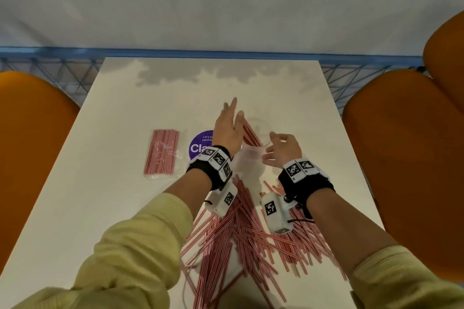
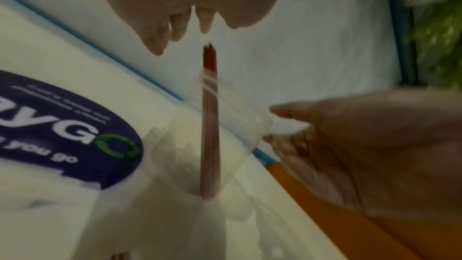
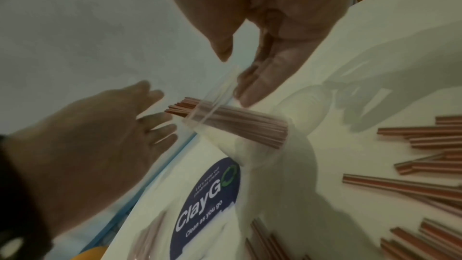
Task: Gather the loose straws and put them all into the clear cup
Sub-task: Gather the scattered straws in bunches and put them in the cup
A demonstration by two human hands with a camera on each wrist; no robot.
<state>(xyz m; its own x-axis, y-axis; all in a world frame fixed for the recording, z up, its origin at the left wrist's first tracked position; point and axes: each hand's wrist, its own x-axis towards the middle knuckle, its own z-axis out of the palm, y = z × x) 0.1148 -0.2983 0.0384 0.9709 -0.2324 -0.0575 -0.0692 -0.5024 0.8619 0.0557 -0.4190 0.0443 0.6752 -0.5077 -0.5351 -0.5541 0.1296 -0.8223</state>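
Loose striped straws (image 1: 251, 231) piled under both wrists, axes mixed; left hand (image 1: 227, 128) flat, empty; right hand (image 1: 285, 149) steadying clear cup (image 1: 253, 148) ahead.

Standing on the white rectangular table (image 1: 120, 113): clear plastic cup (image 1: 253, 148), holding a bunch of red-and-white striped straws (image 1: 251, 137). Left of the cup, a round purple sticker (image 1: 199, 145); farther left, a sealed straw packet (image 1: 162, 152). Nearer than the cup, a loose straw pile (image 1: 241, 236)

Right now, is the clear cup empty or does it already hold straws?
It holds straws. A bundle of red straws stands inside the clear cup, tips above the rim; the right hand touches it.
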